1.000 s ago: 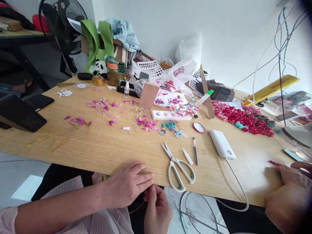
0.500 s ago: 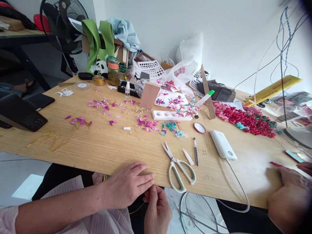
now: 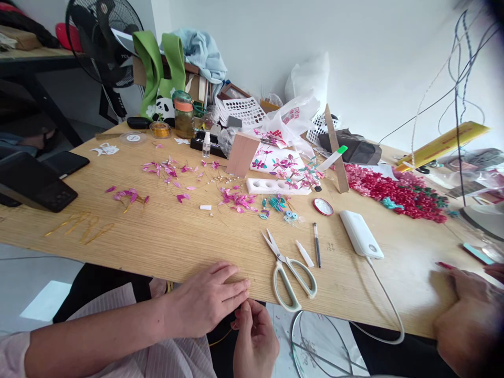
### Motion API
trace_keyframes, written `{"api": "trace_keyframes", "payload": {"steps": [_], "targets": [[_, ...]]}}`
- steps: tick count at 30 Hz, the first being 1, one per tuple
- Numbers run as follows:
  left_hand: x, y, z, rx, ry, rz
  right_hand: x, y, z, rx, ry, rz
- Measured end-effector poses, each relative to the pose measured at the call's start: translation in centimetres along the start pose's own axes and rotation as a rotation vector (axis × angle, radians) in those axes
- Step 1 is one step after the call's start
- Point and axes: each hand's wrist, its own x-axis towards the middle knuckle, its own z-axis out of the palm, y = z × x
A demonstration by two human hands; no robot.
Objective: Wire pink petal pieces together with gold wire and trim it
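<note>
Wood tabletop (image 3: 165,241) edge, two hands pinching a thin gold wire.

Left of the scissors (image 3: 289,270), gold wire strips (image 3: 81,227) lie on the wood, with pink petals (image 3: 165,170) farther back. The left hand (image 3: 205,299) rests over the near edge left of the scissors, fingers closed toward the right hand (image 3: 254,341), which sits just below them under the edge; both pinch a fine wire (image 3: 222,336) that trails down to the lap. Right of the scissors lie a pen (image 3: 315,244) and a power bank (image 3: 361,233); beyond them another person's hand (image 3: 470,315) rests on the tabletop.
</note>
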Motion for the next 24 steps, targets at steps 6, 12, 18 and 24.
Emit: {"api": "trace_keyframes", "payload": {"steps": [6,12,18,24], "targets": [[0.02,-0.02,0.2,0.004,0.021,0.004,0.15,0.04,-0.16,0.006,-0.012,0.018],[0.03,0.0,0.2,0.006,0.039,0.0,0.25,0.01,-0.12,0.07,-0.011,0.067],[0.0,0.09,0.42,-0.024,0.044,-0.029,0.19,-0.1,0.33,0.082,0.029,0.045],[0.22,0.08,-0.24,-0.118,0.029,-0.084,0.17,0.28,0.61,0.088,0.062,0.033]]}}
